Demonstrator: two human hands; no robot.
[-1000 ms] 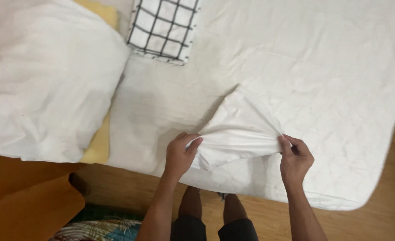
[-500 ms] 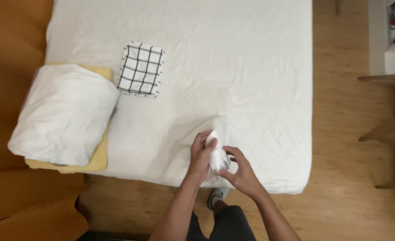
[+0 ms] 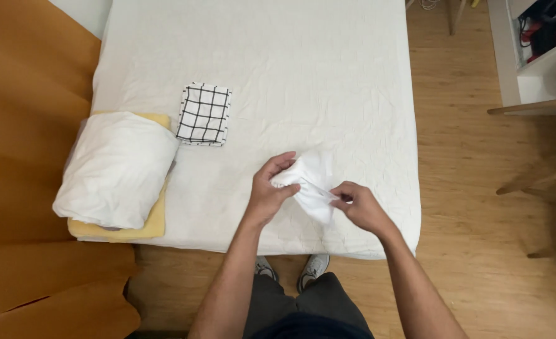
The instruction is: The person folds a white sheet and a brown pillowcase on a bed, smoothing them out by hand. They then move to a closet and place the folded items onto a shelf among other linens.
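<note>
While we stand at the near edge of the bed (image 3: 353, 75), both our hands hold a small bunched white cloth (image 3: 309, 185) just above the white sheet. Our left hand (image 3: 270, 191) has its grip clenched on the cloth's left end, thumb and fingers pinching the fabric from the side, with the wrist turned so the back of the hand faces us. Our right hand (image 3: 359, 206) is grasping the cloth's lower right corner, fingers curled around a fold. Between the two hands the cloth is gathered and crumpled, its upper part puffed up and a loose flap hanging down toward the mattress edge. We cannot tell whether the cloth touches the sheet beneath it.

Farther up the bed and to the left lies a folded white cloth with a black grid pattern (image 3: 204, 114), flat on the sheet and well apart from our hands. Left of that, at the bed's edge, a white pillow (image 3: 118, 169) rests on top of a yellow pillow (image 3: 155, 216), whose edge shows beneath and beside it. An orange-brown headboard (image 3: 26, 125) runs along the left side. Below the mattress edge we see our grey shoes (image 3: 312, 267) on the wooden floor (image 3: 479, 188), and a white shelf unit (image 3: 529, 56) stands at the upper right.
</note>
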